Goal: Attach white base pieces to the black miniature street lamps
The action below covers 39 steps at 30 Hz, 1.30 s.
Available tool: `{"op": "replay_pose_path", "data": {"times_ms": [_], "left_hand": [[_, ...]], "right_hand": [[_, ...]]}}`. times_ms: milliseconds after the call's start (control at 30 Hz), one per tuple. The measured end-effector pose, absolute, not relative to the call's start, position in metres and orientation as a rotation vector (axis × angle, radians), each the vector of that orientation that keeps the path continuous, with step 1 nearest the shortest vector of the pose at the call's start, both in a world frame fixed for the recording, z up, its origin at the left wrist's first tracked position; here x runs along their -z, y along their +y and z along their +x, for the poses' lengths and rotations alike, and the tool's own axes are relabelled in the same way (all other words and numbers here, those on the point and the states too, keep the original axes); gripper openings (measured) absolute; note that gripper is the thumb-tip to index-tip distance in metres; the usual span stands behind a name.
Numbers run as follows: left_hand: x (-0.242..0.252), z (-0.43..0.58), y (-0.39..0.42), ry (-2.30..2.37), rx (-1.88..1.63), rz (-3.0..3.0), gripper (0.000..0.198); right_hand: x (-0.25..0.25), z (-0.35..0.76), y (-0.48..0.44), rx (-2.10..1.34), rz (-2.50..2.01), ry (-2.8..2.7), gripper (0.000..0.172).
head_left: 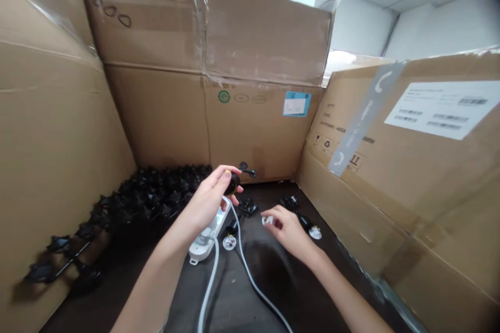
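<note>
Left hand: the left hand (209, 202) is up high over the table, near the far box.
Left fingers: the left fingers (221, 179) are closed. They wrap around a round black plug (233, 183), so the plug sits right in the fingertips and pokes out past them.
Right hand: the right hand (284, 230) is low, just over the dark table (269, 276).
Right fingers: the right fingers (270, 214) are bent and loose, not gripping anything I can see. Just under their tips lies a small white thing (267, 220) (it is partly hidden, so I cannot tell just what it is).
Power strip: a white power strip (205, 234) is right under the left hand, and its top end looks like it touches that hand.
Cord: a white cord (250, 283) comes from the strip and runs across the table toward the person.
Plugs nearby: a black plug with a white round face (308, 226) lies just to the right of the right hand. Another one (229, 241) lies beside the strip. A few more black plugs (246, 208) lie between the two hands.
Big heap: a lot of black plugs (156, 192) are piled along the far left side of the table.
Walls: big brown cardboard boxes (250, 36) stand around the table on three sides.
</note>
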<state>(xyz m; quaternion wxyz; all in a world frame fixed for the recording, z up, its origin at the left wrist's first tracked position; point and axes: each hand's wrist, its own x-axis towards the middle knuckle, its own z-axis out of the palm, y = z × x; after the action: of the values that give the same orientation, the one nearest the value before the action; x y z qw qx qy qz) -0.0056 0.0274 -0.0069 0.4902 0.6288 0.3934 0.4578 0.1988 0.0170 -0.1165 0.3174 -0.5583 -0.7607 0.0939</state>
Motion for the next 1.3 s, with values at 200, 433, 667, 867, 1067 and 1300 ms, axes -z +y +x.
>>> {"op": "replay_pose_path", "data": {"times_ms": [200, 433, 667, 867, 1067, 1300], "left_hand": [[0.012, -0.003, 0.025, 0.793, -1.043, 1.469, 0.04], [0.013, -0.001, 0.021, 0.681, -0.98, 1.477, 0.043], [0.022, 0.011, 0.03, 0.924, -1.045, 1.502, 0.041], [0.032, 0.012, 0.035, 0.983, -1.16, 1.663, 0.033], [0.038, 0.013, 0.037, 0.876, -1.186, 1.734, 0.036], [0.041, 0.016, 0.034, 0.886, -1.244, 1.689, 0.061]], "right_hand": [[0.016, 0.172, 0.004, -0.59, -0.935, -1.632, 0.021], [0.0, 0.168, -0.017, -0.642, -0.754, -1.52, 0.024], [0.006, 0.174, -0.01, -0.737, -0.661, -1.301, 0.035], [0.012, 0.168, -0.006, -0.58, -0.677, -1.316, 0.02], [0.018, 0.163, -0.001, -0.365, -0.758, -1.384, 0.017], [0.02, 0.159, 0.001, -0.434, -0.73, -1.381, 0.019]]}}
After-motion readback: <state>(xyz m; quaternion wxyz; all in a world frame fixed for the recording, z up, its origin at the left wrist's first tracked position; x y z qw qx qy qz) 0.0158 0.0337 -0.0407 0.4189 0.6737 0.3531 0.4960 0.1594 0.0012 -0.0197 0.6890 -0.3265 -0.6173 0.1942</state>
